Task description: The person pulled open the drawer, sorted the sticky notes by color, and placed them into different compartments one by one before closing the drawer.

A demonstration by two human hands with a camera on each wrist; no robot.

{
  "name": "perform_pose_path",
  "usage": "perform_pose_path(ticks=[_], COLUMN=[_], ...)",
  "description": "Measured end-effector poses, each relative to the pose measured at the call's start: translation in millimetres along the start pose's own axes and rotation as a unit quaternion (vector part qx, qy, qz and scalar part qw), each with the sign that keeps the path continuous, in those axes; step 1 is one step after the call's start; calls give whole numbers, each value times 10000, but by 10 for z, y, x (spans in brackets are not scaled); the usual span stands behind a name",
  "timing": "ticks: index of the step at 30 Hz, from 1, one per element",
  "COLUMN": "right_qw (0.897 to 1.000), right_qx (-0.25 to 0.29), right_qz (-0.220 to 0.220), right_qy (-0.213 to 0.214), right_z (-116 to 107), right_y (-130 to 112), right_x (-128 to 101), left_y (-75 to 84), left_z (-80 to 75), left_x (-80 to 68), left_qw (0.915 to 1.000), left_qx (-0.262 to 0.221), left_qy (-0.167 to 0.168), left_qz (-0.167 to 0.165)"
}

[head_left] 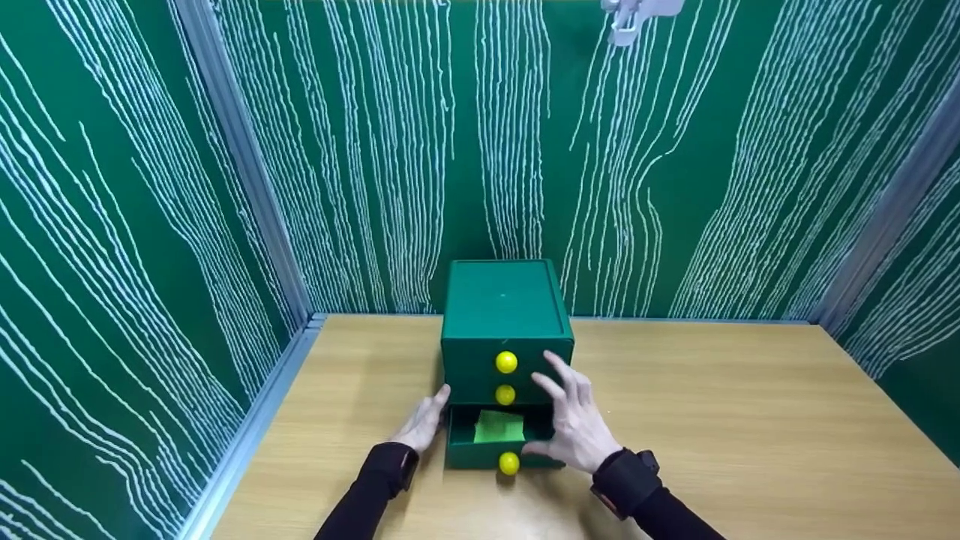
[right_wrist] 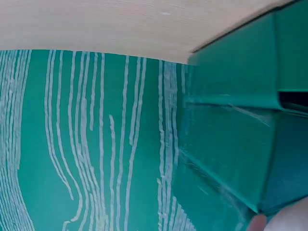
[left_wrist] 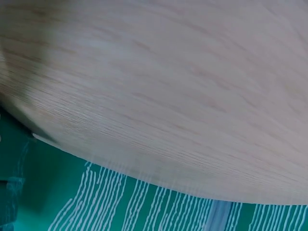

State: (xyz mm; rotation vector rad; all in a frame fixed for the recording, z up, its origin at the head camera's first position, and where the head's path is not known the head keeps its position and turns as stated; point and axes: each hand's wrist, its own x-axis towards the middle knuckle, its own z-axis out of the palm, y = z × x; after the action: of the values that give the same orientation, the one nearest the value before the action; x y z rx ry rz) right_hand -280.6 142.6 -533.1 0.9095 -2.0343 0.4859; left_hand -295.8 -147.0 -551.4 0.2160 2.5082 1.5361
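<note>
A green drawer cabinet [head_left: 501, 300] stands on the table, with round yellow knobs down its front. Its bottom drawer [head_left: 476, 454] is pulled out, and a flat yellow-green piece [head_left: 499, 427], perhaps cloth or sponge, lies inside. Along the cabinet's left side rests my left hand [head_left: 421, 426], thumb up near the front corner; its other fingers are mostly hidden. My right hand [head_left: 579, 429] is at the right front with spread, slightly bent fingers. Its thumb is by the drawer front, close to the lowest knob [head_left: 508, 463]. The right wrist view shows the cabinet's side [right_wrist: 226, 154] and a fingertip [right_wrist: 257, 223].
The wooden table [head_left: 712, 420] extends on both sides of the cabinet. Green walls [head_left: 600, 172] with white wavy lines enclose it at the back and sides, joined by grey metal posts [head_left: 247, 165]. A whitish fixture [head_left: 634, 19] hangs at the top.
</note>
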Motion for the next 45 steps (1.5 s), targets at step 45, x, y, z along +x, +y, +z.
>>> perform_pose_path(ticks=[45], right_qw=[9900], right_qx=[-377], right_qz=[1288], right_qy=[-433], right_z=[-379], right_y=[529], right_x=[-541], left_y=[-38], left_z=[-3], left_x=[58], left_qw=[9985], left_qx=[457], left_qy=[210], left_qz=[210])
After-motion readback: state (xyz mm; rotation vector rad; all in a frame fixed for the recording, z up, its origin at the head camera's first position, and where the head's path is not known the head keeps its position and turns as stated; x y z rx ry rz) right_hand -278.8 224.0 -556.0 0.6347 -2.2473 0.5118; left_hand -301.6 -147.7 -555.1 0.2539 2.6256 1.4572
